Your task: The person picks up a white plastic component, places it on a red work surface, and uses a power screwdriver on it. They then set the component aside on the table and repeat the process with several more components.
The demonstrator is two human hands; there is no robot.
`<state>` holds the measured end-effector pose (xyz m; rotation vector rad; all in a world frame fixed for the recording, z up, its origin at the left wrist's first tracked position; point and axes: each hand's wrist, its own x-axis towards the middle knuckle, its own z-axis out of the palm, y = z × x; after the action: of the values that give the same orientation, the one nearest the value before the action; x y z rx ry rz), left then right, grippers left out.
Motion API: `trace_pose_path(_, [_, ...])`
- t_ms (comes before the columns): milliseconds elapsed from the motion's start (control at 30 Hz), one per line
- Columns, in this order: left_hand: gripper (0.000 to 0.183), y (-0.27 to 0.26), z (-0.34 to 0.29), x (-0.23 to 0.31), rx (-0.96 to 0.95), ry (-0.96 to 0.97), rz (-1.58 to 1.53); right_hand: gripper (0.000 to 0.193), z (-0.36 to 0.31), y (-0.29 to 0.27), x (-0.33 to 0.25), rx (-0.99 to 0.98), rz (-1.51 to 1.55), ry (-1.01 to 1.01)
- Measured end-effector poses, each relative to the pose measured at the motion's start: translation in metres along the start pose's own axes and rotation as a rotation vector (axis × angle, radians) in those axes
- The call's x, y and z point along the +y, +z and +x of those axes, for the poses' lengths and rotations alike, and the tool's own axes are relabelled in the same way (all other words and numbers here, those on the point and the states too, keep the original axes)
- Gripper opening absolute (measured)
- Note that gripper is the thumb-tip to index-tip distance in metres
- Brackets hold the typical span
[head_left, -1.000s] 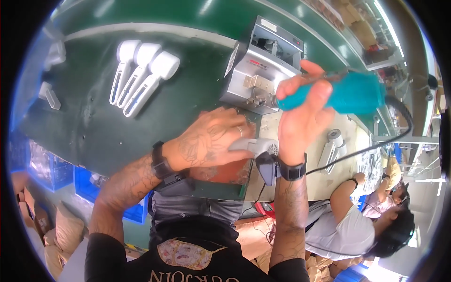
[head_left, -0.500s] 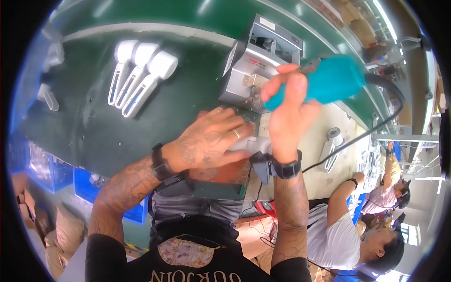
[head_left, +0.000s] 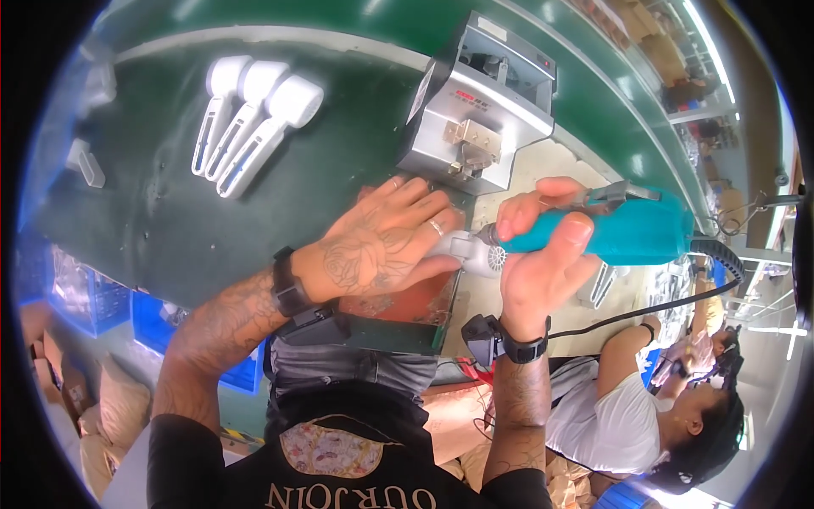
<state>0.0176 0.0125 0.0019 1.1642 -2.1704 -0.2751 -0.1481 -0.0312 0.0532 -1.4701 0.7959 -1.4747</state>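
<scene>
My left hand (head_left: 381, 242) lies over a white plastic piece (head_left: 475, 254) with a small round grille at its end, its fingers closed on it. The palm hides most of that piece. Beneath it is a reddish-brown mat (head_left: 411, 305) at the table's front edge. Gripped in my right hand (head_left: 543, 263) is a teal electric screwdriver (head_left: 638, 227), lying almost level with its tip toward the left. The tip meets or nearly meets the grille end; contact cannot be made out. A black cord (head_left: 653, 310) trails from the tool's rear.
Three white handled pieces with round heads (head_left: 259, 123) lie side by side at the back left. A grey metal machine (head_left: 475, 114) stands behind my hands. To the right, a person in a white shirt (head_left: 610, 424) sits close by. Blue crates (head_left: 153, 327) stand below the table's left edge.
My right hand has lowered the screwdriver from in front of the machine, bringing it level beside the white piece. The left hand stays in nearly the same place, and the grille end now shows.
</scene>
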Motion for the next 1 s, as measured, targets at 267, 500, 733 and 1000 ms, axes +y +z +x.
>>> trace_pose_path(267, [0.037, 0.002, 0.002, 0.002, -0.006, -0.011, -0.007, 0.053, -0.002, -0.001, 0.007, -0.107, -0.045, 0.006])
trace_pose_path(500, [0.039, 0.001, 0.003, 0.005, 0.005, -0.012, 0.018, 0.050, -0.001, -0.002, 0.006, -0.092, -0.008, 0.048])
trace_pose_path(733, [0.036, -0.001, 0.000, -0.001, 0.038, 0.012, -0.013, 0.049, 0.007, 0.004, -0.004, -0.072, -0.059, 0.082])
trace_pose_path(1000, [0.038, -0.001, -0.004, -0.003, 0.005, -0.018, -0.106, 0.039, 0.055, 0.035, 0.009, -0.012, -0.165, -0.109])
